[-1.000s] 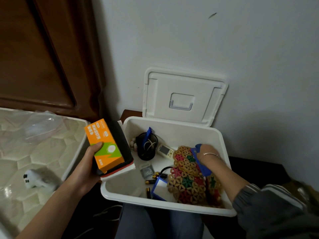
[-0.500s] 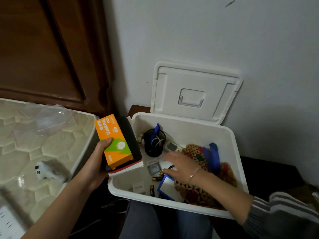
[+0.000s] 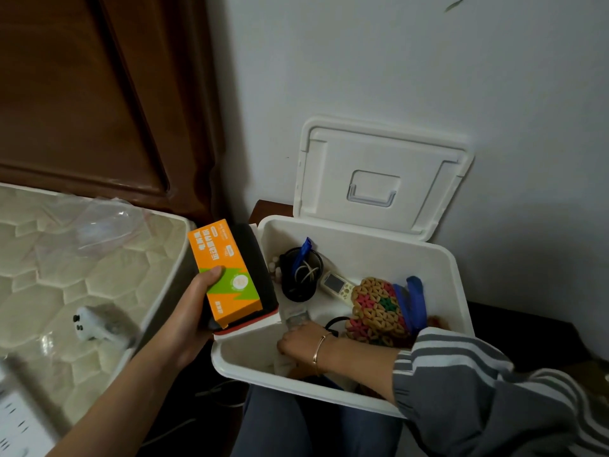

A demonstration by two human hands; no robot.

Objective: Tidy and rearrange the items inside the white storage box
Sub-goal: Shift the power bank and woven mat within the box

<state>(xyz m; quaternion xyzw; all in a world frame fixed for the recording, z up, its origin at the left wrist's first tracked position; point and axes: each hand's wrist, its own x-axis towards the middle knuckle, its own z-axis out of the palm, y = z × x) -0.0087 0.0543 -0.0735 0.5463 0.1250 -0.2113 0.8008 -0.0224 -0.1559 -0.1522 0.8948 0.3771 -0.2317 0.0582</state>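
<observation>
On your left, a white adapter [image 3: 95, 324] lies on the quilted mattress [image 3: 66, 275]. Your left hand [image 3: 188, 321] grips a stack at the left rim of the white storage box [image 3: 362, 255]. The thumb lies across the orange carton [image 3: 227, 275] on top, and the fingers curl under a black case [image 3: 260, 265] and a red-edged white box [image 3: 250, 324] below it. The storage box stands open, its lid [image 3: 379, 179] leaning on the wall. Inside are a black cable coil [image 3: 301, 275] at back left, a small remote [image 3: 337, 286] just beside it, then a woven beaded mat [image 3: 375, 308] with a blue strap [image 3: 415, 298]. Your right hand [image 3: 303, 341] reaches down to the front-left floor, seemingly onto something white. Its fingers are hidden, so I cannot tell whether they hold anything.
</observation>
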